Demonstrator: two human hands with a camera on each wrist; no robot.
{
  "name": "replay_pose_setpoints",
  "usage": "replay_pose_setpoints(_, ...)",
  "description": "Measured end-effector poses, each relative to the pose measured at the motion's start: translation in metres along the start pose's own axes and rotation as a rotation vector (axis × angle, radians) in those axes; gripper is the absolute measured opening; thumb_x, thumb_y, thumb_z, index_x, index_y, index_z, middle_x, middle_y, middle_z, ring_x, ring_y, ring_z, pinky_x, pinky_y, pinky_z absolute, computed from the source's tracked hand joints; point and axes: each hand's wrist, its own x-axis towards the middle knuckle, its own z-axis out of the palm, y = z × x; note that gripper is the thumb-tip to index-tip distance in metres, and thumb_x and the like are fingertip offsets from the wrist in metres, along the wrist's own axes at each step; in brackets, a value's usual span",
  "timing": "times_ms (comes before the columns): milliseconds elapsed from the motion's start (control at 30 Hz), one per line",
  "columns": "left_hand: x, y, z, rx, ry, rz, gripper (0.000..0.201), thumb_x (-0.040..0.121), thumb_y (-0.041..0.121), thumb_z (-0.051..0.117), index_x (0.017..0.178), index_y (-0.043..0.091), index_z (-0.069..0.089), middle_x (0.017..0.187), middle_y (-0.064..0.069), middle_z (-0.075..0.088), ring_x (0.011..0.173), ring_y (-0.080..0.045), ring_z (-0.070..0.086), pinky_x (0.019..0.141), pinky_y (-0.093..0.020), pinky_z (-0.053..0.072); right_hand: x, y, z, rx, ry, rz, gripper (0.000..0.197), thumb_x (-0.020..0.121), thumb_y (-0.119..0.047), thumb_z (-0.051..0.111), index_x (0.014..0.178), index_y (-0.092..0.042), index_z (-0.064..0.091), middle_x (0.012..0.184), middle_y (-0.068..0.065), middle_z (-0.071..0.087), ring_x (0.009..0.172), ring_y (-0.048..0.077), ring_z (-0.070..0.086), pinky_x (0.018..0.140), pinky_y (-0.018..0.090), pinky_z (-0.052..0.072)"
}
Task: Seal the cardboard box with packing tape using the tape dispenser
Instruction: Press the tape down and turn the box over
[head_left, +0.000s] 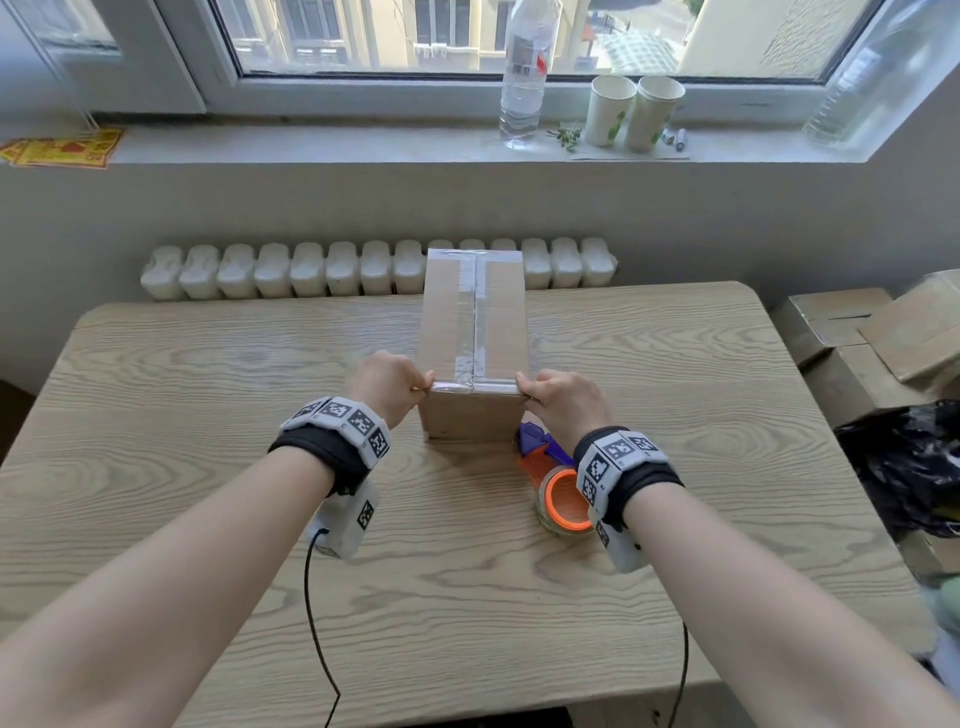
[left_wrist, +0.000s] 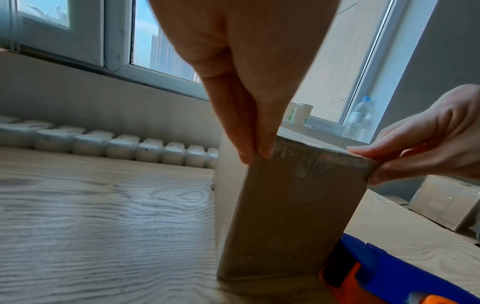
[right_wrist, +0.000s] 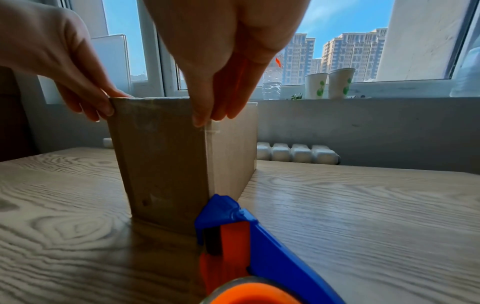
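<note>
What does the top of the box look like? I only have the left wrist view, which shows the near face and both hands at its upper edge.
Observer: From the head view, a strip of tape runs along the centre seam of the cardboard box, with a cross strip at the far edge.
Operator: And along the near edge?
Observer: There is a cross strip there too. The left hand and right hand each have a grip on a near top corner, over its ends.
Operator: Does that blue and orange dispenser carry a roll?
Observer: Yes. The tape dispenser lies on the table by the box's near right corner, with its orange-cored roll toward the person.
</note>
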Motion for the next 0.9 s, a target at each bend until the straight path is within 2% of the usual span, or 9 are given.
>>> replay_pose_setpoints(100,-0.001,0.000,0.001,-0.001,0.009,-0.014,0.030,0.094,0.034,0.050,0.098,0.017,0.074,0.084,-0.010,0.073,0.081,-0.025,0.066,0.072,-0.030,0.050,-0.002,0.001,0.000,0.060,-0.025,0.005,0.043,0.092,-0.016,0.055,0.135,-0.016,0.049,0.106,0.009,0.062,0.099,0.026,0.059,0.083,0.036,0.049)
replay_pose_setpoints(167,-0.001,0.001,0.000,-0.007,-0.003,-0.021,0.029,0.094,0.033,0.050,0.098,0.017,0.074,0.085,-0.010,0.073,0.082,-0.026,0.066,0.073,-0.031,0.052,-0.002,0.003,-0.003,0.107,-0.047,-0.007,0.049,0.087,-0.025,0.063,0.133,-0.015,0.051,0.107,0.009,0.062,0.100,0.025,0.058,0.084,0.035,0.048)
replay_pose_setpoints(233,-0.001,0.001,0.000,-0.021,-0.006,-0.022,0.029,0.094,0.031,0.050,0.099,0.015,0.074,0.084,-0.012,0.073,0.082,-0.026,0.066,0.075,-0.033,0.053,0.001,0.005,-0.005,0.105,-0.052,-0.025,0.046,0.089,-0.031,0.059,0.131,-0.013,0.053,0.106,0.009,0.063,0.100,0.024,0.058,0.083,0.035,0.048)
replay_pose_setpoints(367,-0.002,0.002,0.001,-0.033,0.014,-0.027,0.029,0.094,0.031,0.051,0.098,0.014,0.074,0.083,-0.012,0.073,0.080,-0.027,0.066,0.075,-0.032,0.051,0.004,0.002,-0.005,-0.015,-0.054,-0.030,0.039,0.097,-0.024,0.046,0.134,-0.013,0.050,0.106,0.011,0.064,0.100,0.027,0.059,0.082,0.036,0.049)
replay_pose_setpoints(500,-0.004,0.005,0.001,-0.025,0.029,-0.028,0.028,0.093,0.030,0.053,0.102,0.013,0.073,0.091,-0.011,0.074,0.087,-0.025,0.066,0.080,-0.030,0.050,0.000,0.001,-0.002,0.084,0.009,0.009,0.035,0.094,-0.023,0.052,0.128,-0.014,0.056,0.104,0.009,0.064,0.098,0.026,0.060,0.082,0.036,0.049)
replay_pose_setpoints(633,-0.015,0.002,0.004,0.051,0.022,0.038,0.029,0.090,0.029,0.058,0.115,0.018,0.066,0.101,-0.007,0.073,0.095,-0.022,0.065,0.086,-0.031,0.050,-0.007,0.006,0.000,0.184,0.004,0.027,0.046,0.089,-0.029,0.061,0.133,-0.021,0.051,0.116,0.004,0.061,0.106,0.023,0.058,0.087,0.036,0.049)
replay_pose_setpoints(700,-0.026,-0.003,0.009,0.130,0.023,0.119,0.030,0.092,0.026,0.055,0.120,0.022,0.063,0.096,-0.008,0.075,0.089,-0.024,0.067,0.081,-0.033,0.051,-0.013,0.007,0.001,0.207,0.004,0.035,0.049,0.091,-0.034,0.056,0.138,-0.025,0.044,0.124,0.002,0.058,0.110,0.022,0.056,0.087,0.035,0.048)
replay_pose_setpoints(800,-0.039,-0.010,0.017,0.091,0.081,0.202,0.027,0.090,0.024,0.058,0.116,0.025,0.066,0.087,-0.007,0.076,0.079,-0.027,0.069,0.069,-0.034,0.054,-0.020,0.002,0.005,0.254,0.030,0.056,0.054,0.093,-0.036,0.051,0.144,-0.024,0.035,0.136,0.000,0.051,0.118,0.022,0.053,0.091,0.033,0.046)
replay_pose_setpoints(900,-0.039,-0.013,0.015,0.103,0.175,0.257,0.027,0.082,0.024,0.068,0.109,0.020,0.070,0.085,-0.009,0.068,0.070,-0.028,0.065,0.054,-0.032,0.048,-0.023,-0.005,0.014,0.312,0.058,0.045,0.064,0.094,-0.038,0.049,0.149,-0.021,0.022,0.154,0.001,0.029,0.139,0.020,0.033,0.109,0.037,0.035)
